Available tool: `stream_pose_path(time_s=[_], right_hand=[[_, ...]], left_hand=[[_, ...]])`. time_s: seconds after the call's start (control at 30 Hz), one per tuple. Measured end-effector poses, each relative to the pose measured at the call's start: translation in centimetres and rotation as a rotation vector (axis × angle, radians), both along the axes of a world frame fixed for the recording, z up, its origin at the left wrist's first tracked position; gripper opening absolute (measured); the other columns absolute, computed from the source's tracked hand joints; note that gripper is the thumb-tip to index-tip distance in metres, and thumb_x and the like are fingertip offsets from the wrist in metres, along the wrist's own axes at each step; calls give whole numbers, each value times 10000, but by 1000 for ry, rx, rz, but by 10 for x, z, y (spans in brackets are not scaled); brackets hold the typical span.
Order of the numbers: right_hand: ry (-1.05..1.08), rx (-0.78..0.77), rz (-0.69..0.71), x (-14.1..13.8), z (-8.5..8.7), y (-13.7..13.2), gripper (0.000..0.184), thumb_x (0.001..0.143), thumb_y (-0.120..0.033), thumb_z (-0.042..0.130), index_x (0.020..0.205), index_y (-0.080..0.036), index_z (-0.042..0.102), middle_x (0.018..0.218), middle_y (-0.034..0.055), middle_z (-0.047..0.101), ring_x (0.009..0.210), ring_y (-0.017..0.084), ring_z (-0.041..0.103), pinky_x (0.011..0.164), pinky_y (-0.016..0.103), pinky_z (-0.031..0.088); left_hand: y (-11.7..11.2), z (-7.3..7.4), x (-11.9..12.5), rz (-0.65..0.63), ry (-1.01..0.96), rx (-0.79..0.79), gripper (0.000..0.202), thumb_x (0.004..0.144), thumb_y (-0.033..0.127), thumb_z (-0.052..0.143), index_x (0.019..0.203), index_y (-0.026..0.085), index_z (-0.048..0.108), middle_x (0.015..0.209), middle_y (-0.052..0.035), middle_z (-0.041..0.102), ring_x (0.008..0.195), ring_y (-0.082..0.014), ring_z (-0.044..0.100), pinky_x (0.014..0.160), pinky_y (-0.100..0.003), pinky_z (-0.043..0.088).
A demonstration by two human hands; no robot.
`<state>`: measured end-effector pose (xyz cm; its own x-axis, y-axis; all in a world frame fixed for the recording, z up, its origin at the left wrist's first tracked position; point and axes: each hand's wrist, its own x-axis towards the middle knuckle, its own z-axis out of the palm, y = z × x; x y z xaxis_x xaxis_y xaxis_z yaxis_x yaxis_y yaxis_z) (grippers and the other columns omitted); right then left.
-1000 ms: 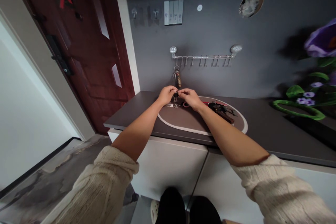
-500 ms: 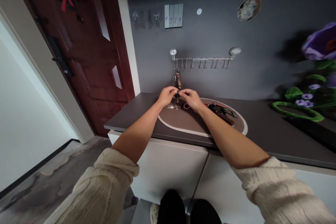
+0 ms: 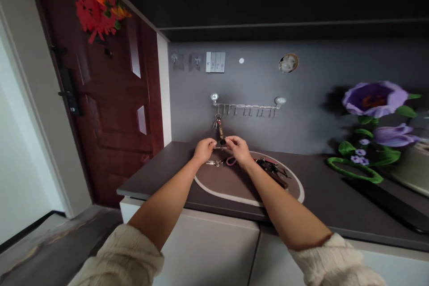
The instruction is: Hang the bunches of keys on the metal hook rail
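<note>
My left hand [image 3: 203,149] and my right hand [image 3: 237,149] are raised just above an oval brown mat [image 3: 234,178] on the dark counter. Both hands pinch a small dark key ring piece [image 3: 222,144] between their fingertips. Below them on the mat lie a silver key [image 3: 212,163] and a pink loop [image 3: 230,160]. A bunch of keys with a brown fob [image 3: 219,127] hangs from the leftmost hook of the wall rack [image 3: 247,106], right above my fingers.
More dark keys and a brown fob [image 3: 273,171] lie on the mat's right half. A dark red door [image 3: 110,94] stands at left. Purple artificial flowers [image 3: 373,116] sit at the counter's right. White cabinet fronts [image 3: 214,250] are below the counter.
The camera has tilted up, so the scene sits lower in view. My hands have risen slightly toward the hanging keys and still pinch the small piece together.
</note>
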<state>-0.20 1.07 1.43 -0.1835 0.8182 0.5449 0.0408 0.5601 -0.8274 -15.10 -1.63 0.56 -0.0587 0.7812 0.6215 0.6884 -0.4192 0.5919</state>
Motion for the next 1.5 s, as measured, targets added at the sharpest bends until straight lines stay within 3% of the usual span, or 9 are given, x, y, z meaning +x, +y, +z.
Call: stream_pose_path(time_s=[0.17, 0.5, 0.67, 1.13, 1.5], right_hand=[[157, -81, -11, 0, 12, 8, 292, 638, -404, 573, 781, -149, 584, 767, 40, 617, 678, 123, 566, 618, 251, 460], [295, -181, -56, -22, 72, 29, 46, 721, -182, 508, 723, -151, 542, 676, -11, 575, 550, 60, 547, 537, 198, 464], [338, -259, -115, -37, 89, 39, 53, 744, -140, 472, 716, -155, 515, 651, -21, 553, 508, 45, 537, 512, 182, 459], [374, -333, -221, -50, 90, 59, 57, 723, -111, 489, 676, -137, 509, 556, -30, 516, 468, 50, 519, 487, 199, 479], [265, -369, -274, -46, 82, 67, 61, 694, -118, 480, 688, -152, 530, 575, -25, 527, 480, 51, 516, 488, 196, 472]], left_hand=[[-2, 1, 1, 21, 105, -17, 231, 774, 220, 414, 686, 144, 614, 676, -24, 615, 639, -112, 514, 633, -220, 356], [0, 0, 2, 35, 171, -12, 233, 785, 208, 406, 694, 154, 613, 703, -26, 611, 685, -118, 508, 655, -222, 339], [1, 1, 1, 72, 194, -36, 212, 784, 207, 419, 728, 163, 619, 749, -34, 615, 730, -125, 517, 684, -227, 342], [1, 2, 0, 88, 225, -35, 222, 792, 217, 406, 732, 172, 615, 769, -34, 612, 752, -128, 518, 697, -226, 342], [0, 4, -2, 78, 200, -50, 216, 779, 206, 415, 725, 169, 621, 765, -38, 619, 745, -138, 522, 691, -232, 345]])
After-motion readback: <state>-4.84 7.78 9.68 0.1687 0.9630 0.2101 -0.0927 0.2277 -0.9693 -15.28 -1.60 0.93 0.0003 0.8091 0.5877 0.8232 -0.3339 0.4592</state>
